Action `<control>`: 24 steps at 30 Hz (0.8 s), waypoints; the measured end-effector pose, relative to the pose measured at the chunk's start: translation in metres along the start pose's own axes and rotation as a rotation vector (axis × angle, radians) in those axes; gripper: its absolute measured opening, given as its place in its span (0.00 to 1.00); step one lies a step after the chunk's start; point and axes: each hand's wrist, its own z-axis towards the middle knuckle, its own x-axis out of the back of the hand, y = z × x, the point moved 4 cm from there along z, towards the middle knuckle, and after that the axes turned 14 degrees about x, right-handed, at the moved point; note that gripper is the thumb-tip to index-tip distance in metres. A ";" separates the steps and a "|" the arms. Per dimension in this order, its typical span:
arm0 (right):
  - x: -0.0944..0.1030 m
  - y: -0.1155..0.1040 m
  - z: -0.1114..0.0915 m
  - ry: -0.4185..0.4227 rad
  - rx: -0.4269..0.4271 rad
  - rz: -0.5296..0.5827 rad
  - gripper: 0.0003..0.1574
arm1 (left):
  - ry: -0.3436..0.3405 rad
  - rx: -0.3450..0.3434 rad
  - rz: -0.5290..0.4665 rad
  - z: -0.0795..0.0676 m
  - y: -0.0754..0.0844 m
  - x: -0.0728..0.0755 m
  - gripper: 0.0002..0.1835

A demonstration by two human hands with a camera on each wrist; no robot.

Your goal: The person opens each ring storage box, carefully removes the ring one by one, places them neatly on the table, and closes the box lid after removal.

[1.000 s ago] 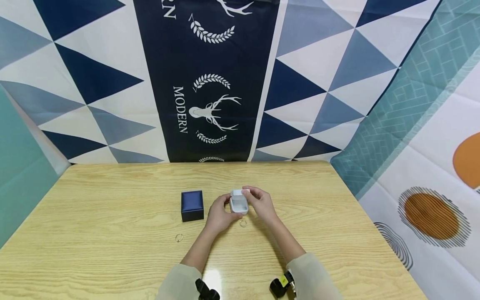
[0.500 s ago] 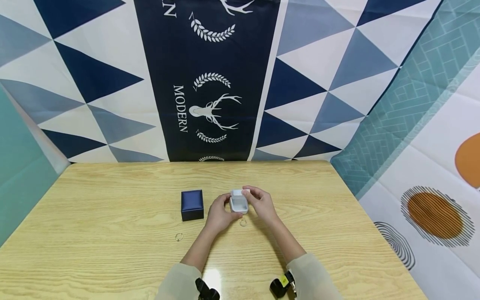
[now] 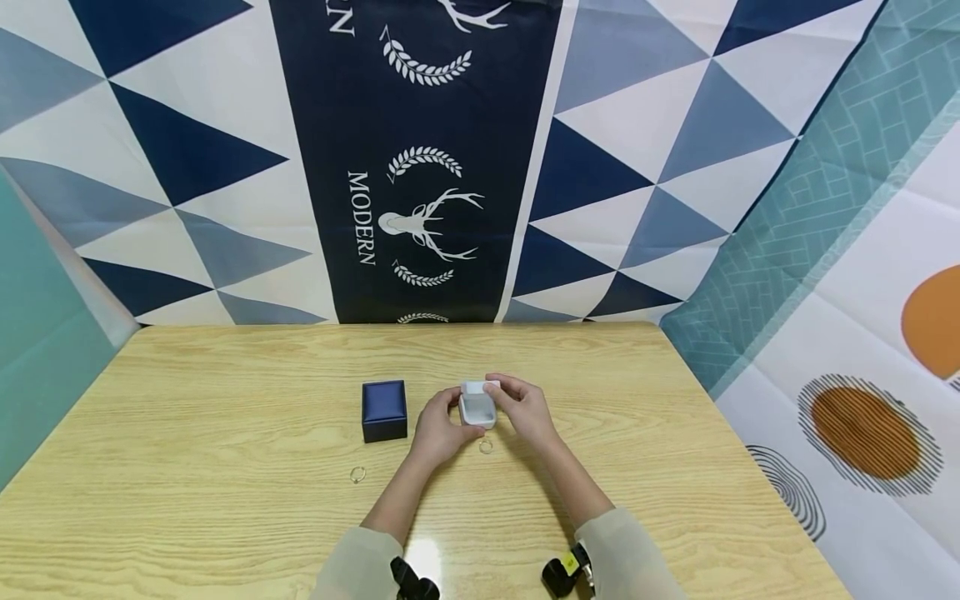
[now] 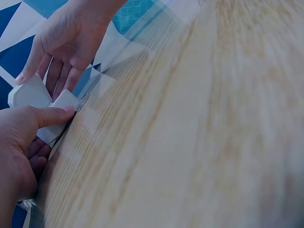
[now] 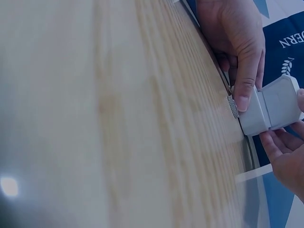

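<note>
A small white ring box (image 3: 478, 410) stands on the table with its hinged lid (image 4: 29, 92) raised. My left hand (image 3: 437, 428) grips the base, thumb across the front and fingers round the left side. My right hand (image 3: 522, 408) pinches the raised lid between thumb and fingers at its upper right. One ring (image 3: 486, 447) lies on the table just in front of the box; in the right wrist view this ring (image 5: 232, 107) shows a band of small stones beside the left thumb. The box's inside looks white.
A dark blue cushioned-top box (image 3: 385, 411) sits closed to the left of my left hand. Another ring (image 3: 357, 474) lies on the wooden table (image 3: 225, 433) nearer the front. Patterned cloth (image 3: 420, 167) hangs behind the table's back edge.
</note>
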 end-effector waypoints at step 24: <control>0.000 0.003 -0.001 -0.003 0.021 0.050 0.25 | 0.009 -0.002 0.003 0.000 -0.001 0.000 0.39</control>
